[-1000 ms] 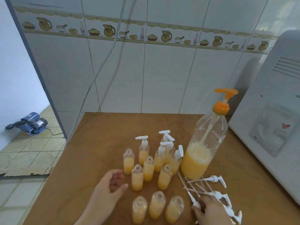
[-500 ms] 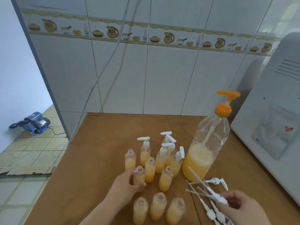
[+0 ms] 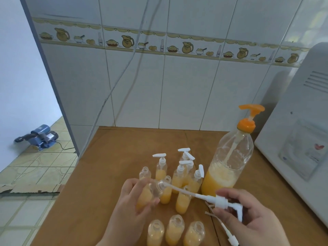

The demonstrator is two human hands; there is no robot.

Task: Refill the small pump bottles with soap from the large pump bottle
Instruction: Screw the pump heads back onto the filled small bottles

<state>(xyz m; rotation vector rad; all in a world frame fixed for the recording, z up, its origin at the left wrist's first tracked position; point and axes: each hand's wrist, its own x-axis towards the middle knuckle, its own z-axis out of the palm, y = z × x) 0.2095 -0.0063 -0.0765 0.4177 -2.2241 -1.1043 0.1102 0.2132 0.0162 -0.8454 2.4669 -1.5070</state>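
Pump going into small bottle, above the brown wooden table (image 3: 113, 157) front edge
Left hand (image 3: 134, 201) grips tilted small clear plastic bottle of orange soap (image 3: 147, 196); right hand (image 3: 248, 215) pinches white plastic pump head (image 3: 221, 203) (tube tip at bottle mouth)

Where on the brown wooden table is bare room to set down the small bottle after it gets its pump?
The brown wooden table lies bare left of the small soap bottles, and behind them up to the white tiled wall. It is crowded between the bottles, the large orange-capped pump bottle and the loose white pumps near the right hand.
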